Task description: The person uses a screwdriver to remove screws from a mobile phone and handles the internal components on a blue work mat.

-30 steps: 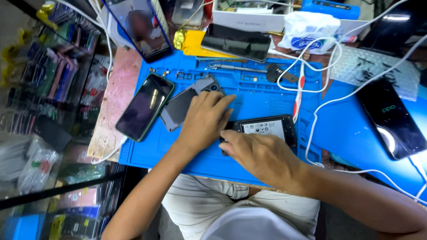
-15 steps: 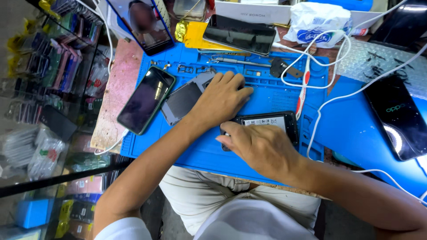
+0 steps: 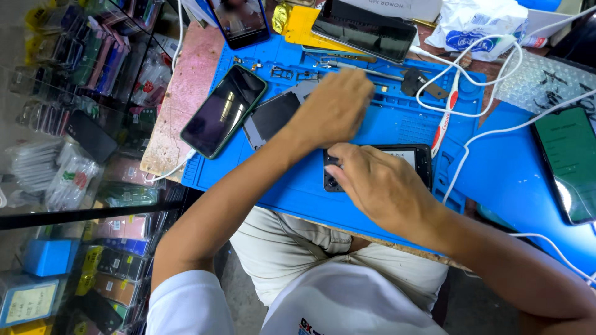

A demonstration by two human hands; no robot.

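An opened black phone (image 3: 411,159) lies on the blue repair mat (image 3: 298,180), its inner side up. My right hand (image 3: 379,186) covers its left end and grips it against the mat. My left hand (image 3: 335,107) is blurred, hovering just above the mat beyond the phone, fingers curled; whether it holds something is unclear. Next to it lies a grey phone panel (image 3: 272,115), and left of that a dark phone with a green rim (image 3: 223,111).
Small screws and metal parts sit along the mat's far edge. Two more phones (image 3: 363,30) (image 3: 239,18) lie at the back, another (image 3: 568,161) at right. White cables (image 3: 472,68) and a red-white brush (image 3: 444,118) cross the mat. A glass display case (image 3: 74,124) stands left.
My left hand has lifted off the mat by the grey panel and swung to the right and away from me. My right hand stays on the opened phone.
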